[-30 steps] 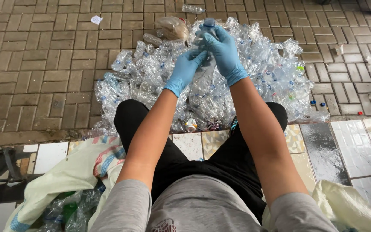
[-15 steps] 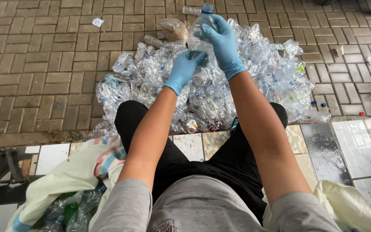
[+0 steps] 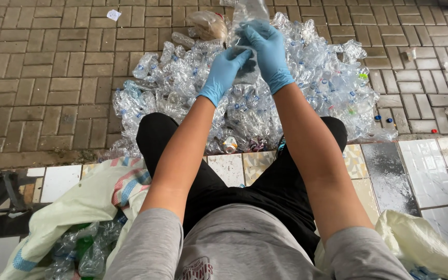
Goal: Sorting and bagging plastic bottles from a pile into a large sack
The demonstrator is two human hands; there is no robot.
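Here the left hand (image 3: 224,72) and right hand (image 3: 268,49) both grip one clear bottle (image 3: 249,15); the big bottle pile (image 3: 312,88) remains, the sack (image 3: 79,243) only partly filled.

Seen from a single head-worn camera, looking steeply down and forward over the seated wearer's own torso and outstretched arms. Close on the lap and grey shirt at the near edge; tilting out past tiled step (image 3: 390,171) to brick paving (image 3: 53,78) at the far edge. Centred on the left hand (image 3: 224,72) and right hand (image 3: 268,49), raised over a heap of clear plastic bottles (image 3: 317,88). No second view to compare.
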